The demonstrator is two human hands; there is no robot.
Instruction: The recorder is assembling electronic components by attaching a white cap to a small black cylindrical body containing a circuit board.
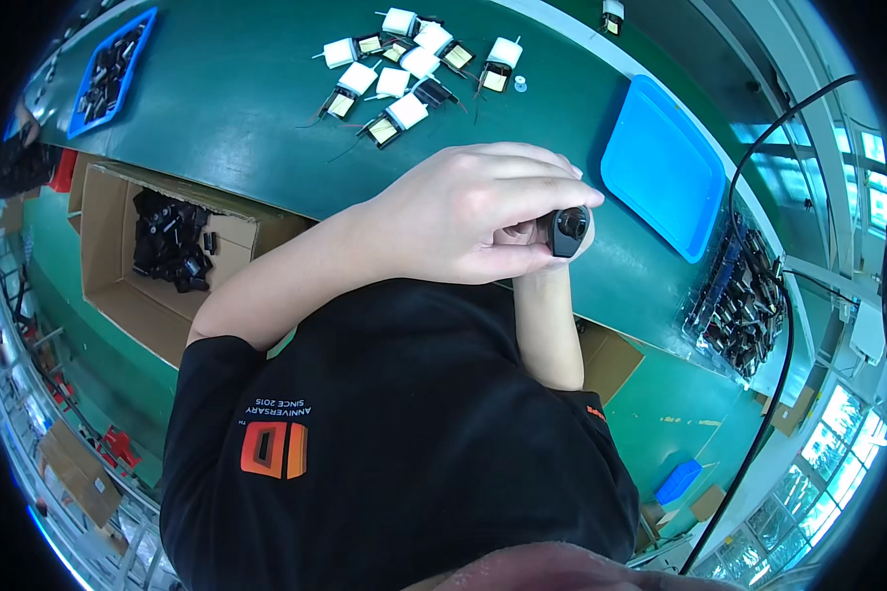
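The left grip (473, 212) is closed on a small black part (567, 234), its thumb beneath and its fingers bent over the top. The part sits in front of the body, above the near side of the table (237, 128), its round end facing up toward the viewer. The right grip (583, 246) is behind the left and mostly hidden; whether it also holds the part cannot be told. The step in hand is judged to be handling or working on this part. The next move appears to call for a steady left hold and a clear line to the round end.

Beyond the hands, several white-and-black units (420, 62) lie loosely grouped at the far side, with a small pale disc (520, 85) beside them. A blue tray (660, 167) lies to the right; past it is a heap of dark pieces (746, 310). To the left, an open cardboard box (106, 261) contains black parts.
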